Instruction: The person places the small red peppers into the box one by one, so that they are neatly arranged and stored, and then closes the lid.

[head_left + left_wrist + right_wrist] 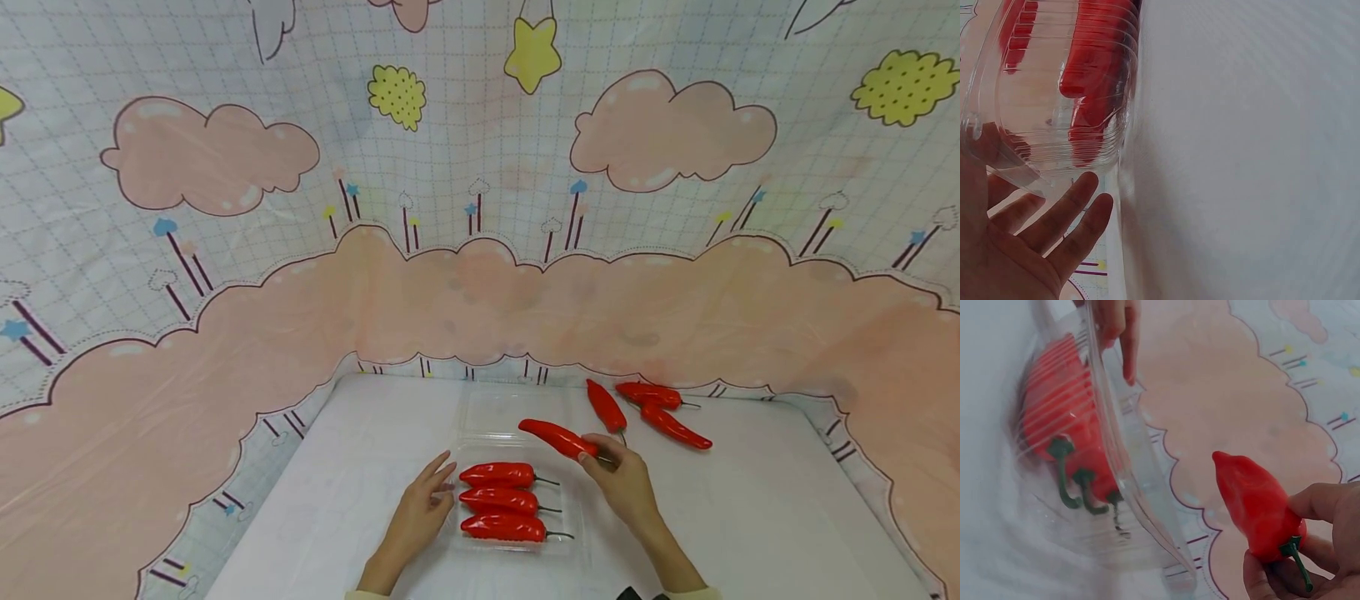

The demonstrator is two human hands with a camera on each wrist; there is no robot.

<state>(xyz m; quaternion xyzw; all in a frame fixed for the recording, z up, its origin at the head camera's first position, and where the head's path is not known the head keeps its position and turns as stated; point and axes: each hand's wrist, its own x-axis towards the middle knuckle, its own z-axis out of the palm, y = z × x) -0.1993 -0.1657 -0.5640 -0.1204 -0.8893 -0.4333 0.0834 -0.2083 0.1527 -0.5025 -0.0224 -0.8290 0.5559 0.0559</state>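
My right hand (pixel 621 482) pinches a red chili pepper (pixel 558 438) near its stem end, its tip pointing left. In the right wrist view that pepper (pixel 1257 509) hangs between thumb and fingers, green stem toward the palm. Below and to the left is a clear plastic box (pixel 566 500) with its lid (pixel 495 414) folded open at the back. Three red peppers (pixel 498 501) lie side by side inside, stems to the right. At the box's left side rests my left hand (pixel 420 510), fingers loosely extended against the clear wall (pixel 1054 147) and gripping nothing.
Three more loose red peppers lie at the back right of the white table (pixel 750 517): one (pixel 606 407) alone, and two (pixel 675 425) crossing each other. A patterned cloth (pixel 480 292) with pink clouds rises behind the table and along its sides.
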